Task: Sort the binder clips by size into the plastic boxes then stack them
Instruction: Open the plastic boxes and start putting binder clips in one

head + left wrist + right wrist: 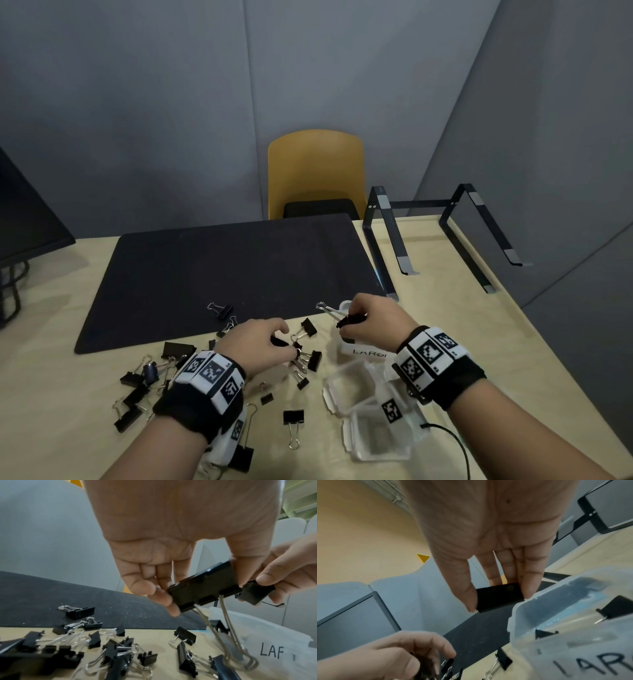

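Observation:
My left hand pinches a large black binder clip between thumb and fingers, its wire handles hanging down over the scattered clips on the wooden table. My right hand grips another large black clip, held just above the near rim of the clear plastic box labelled LARGE. That clip's silver handles stick out to the left. In the right wrist view the LARGE box holds a few black clips.
Two more clear plastic boxes sit under my right wrist. A black mat lies beyond the clips, with one clip on it. A laptop stand stands at the back right, a yellow chair behind.

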